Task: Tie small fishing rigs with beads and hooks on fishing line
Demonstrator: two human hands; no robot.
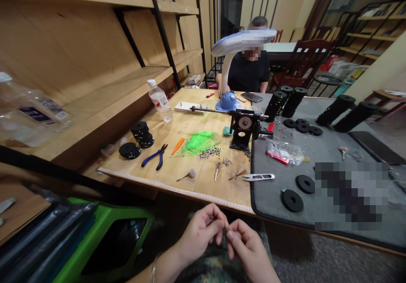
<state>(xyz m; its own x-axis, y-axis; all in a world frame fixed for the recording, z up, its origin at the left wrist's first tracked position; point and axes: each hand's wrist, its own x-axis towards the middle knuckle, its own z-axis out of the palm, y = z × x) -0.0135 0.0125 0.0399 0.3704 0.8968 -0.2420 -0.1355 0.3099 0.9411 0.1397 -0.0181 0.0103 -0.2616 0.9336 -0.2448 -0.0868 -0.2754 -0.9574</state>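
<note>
Two bare hands meet low in the view, just off the near edge of the wooden surface (165, 133) and above patterned cloth on the lap. The left hand (198, 232) comes in from the lower left, its wrist ringed by a thin bracelet (154, 269), with the back of the hand partly up and the knuckles bent. The right hand (249, 243) rises from the lower right, angled inward, its thumb lying toward the left hand. Both sets of fingers are narrow, thumb and index drawn into a pinch, and their tips come together at a tiny item (226, 229), too small to identify.

Beyond the fingers, near the surface's edge, lie white-handled snips (261, 177), a feathery tuft (191, 173) and a small brush-like piece (217, 171). Farther out are multicoloured beads (209, 152), bright green strands (199, 141), an orange tool (178, 146) and blue-handled pliers (154, 158), with a black winding device (243, 126) past them. To the right of the fingers, black discs (292, 200) rest on a grey mat (272, 198). Well past the fingers, a person (249, 69) in black sits behind a blue-and-white lamp (226, 75).
</note>
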